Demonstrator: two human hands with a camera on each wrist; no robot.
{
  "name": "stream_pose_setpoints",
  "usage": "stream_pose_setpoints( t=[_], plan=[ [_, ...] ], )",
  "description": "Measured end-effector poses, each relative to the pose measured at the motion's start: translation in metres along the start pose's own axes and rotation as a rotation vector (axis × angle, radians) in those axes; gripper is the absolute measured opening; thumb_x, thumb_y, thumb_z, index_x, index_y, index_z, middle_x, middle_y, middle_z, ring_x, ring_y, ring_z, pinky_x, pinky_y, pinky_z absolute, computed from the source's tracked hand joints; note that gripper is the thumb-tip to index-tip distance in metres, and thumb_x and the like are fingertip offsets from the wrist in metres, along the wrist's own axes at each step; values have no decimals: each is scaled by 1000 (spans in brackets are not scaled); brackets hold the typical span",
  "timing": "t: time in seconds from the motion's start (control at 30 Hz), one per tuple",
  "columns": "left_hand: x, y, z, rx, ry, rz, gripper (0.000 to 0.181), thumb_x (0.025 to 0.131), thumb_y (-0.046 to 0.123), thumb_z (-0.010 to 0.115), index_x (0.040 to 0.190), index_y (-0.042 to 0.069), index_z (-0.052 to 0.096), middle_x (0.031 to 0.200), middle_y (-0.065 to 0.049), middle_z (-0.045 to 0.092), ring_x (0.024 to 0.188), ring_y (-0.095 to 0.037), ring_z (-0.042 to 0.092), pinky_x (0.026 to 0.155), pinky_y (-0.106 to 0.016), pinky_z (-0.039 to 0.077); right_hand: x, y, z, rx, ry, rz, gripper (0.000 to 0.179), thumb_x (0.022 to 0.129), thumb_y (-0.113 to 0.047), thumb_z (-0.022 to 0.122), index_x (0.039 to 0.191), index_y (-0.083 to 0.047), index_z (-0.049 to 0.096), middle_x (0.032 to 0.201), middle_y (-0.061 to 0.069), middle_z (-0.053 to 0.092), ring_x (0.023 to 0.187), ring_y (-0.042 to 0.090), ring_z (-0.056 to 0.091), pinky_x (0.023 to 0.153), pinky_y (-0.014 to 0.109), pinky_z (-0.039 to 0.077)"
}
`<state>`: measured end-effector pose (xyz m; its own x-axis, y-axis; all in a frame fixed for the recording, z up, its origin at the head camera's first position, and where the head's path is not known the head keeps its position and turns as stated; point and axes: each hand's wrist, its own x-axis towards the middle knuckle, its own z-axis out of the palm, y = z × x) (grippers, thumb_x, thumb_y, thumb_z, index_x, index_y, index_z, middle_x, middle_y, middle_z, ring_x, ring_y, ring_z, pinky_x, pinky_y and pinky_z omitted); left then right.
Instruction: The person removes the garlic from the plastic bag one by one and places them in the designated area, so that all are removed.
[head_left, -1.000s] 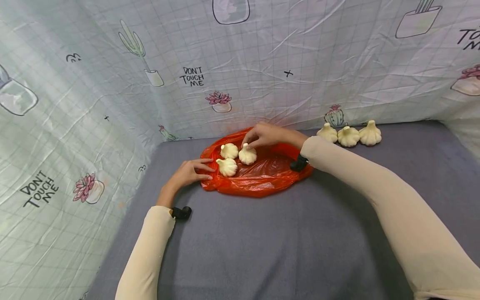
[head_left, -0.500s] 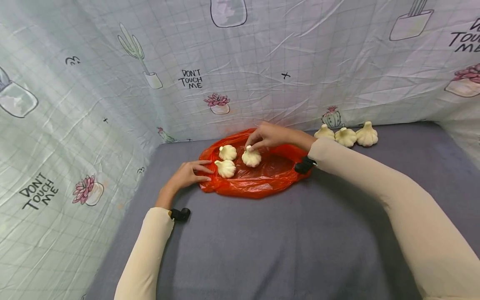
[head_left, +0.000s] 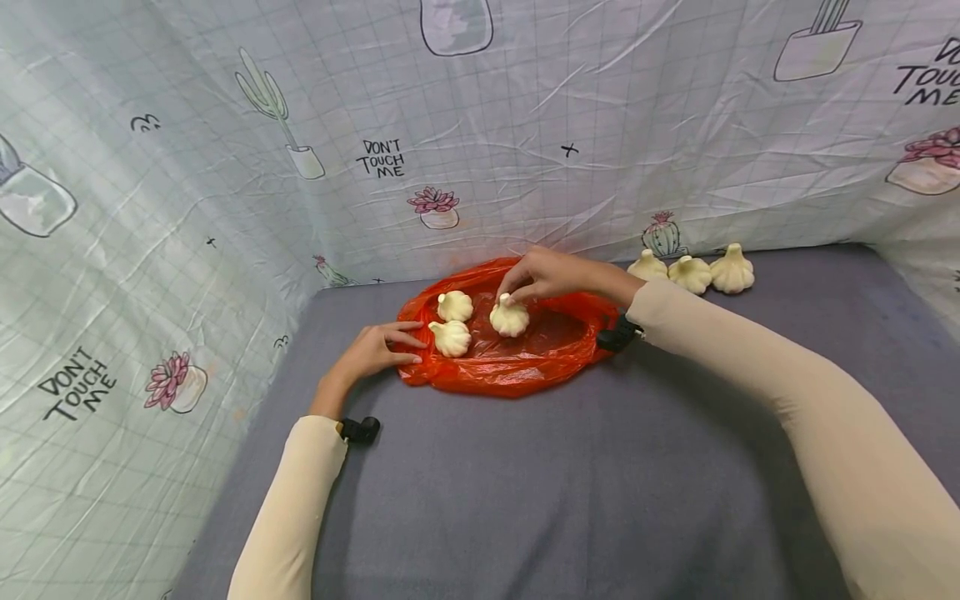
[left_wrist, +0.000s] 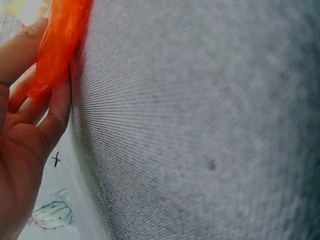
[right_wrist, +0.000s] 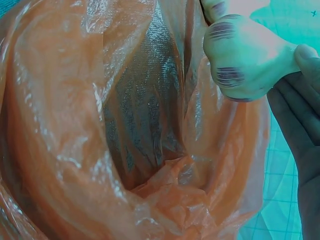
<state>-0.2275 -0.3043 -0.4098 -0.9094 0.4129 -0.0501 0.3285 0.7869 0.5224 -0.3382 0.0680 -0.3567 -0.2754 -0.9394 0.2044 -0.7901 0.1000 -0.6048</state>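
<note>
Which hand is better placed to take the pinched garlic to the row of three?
Likely the right hand: it pinches the garlic bulb by its stem and is nearer the row of three bulbs. The left hand holds the red bag.

Pale gridded cloth walls (head_left: 517, 104), potted-plant prints (head_left: 435, 206), "DON'T TOUCH ME" lettering (head_left: 381, 158), grey surface (head_left: 480, 492)

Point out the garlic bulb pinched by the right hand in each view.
Head: the held garlic bulb is near the centre, below the right hand.
Left wrist: not identifiable; a washed-out pale shape in the top left corner is too bright to tell.
Right wrist: upper right, its stem between thumb and fingers.
Shared landmark: the red-orange plastic bag, seen in all three views.
</note>
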Motion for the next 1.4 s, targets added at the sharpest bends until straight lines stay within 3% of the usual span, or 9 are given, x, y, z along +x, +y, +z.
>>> stream_pose_setpoints(
  t=[0.47, 0.77, 1.4],
  plan=[
    [-1, 0, 1, -4, 1, -7, 28, 83, 24, 86, 110, 19, 82, 141, -5, 63, 139, -33, 49, 112, -53, 40, -13, -8, -6, -45, 10, -29, 12, 95, -15, 74, 102, -9, 81, 86, -3, 75, 64, 2, 46, 61, 20, 42],
    [0, -1, 2, 0, 6, -1, 28, 83, 25, 87, 110, 20, 82, 141, -5, 63, 139, -32, 49, 112, -53, 40, -33, -11, -10, -55, 0, 3, 12, 95, -17, 74, 103, -12, 81, 90, -6, 76, 67, 3, 48, 64, 21, 42],
    [2, -3, 2, 9, 10, 7, 29, 82, 26, 87, 109, 19, 82, 140, -6, 63, 137, -33, 51, 111, -53, 41, -53, -14, -17, -27, 31, 17, 13, 94, -17, 75, 104, -12, 81, 93, -6, 77, 70, 2, 54, 66, 21, 47]
  ],
)
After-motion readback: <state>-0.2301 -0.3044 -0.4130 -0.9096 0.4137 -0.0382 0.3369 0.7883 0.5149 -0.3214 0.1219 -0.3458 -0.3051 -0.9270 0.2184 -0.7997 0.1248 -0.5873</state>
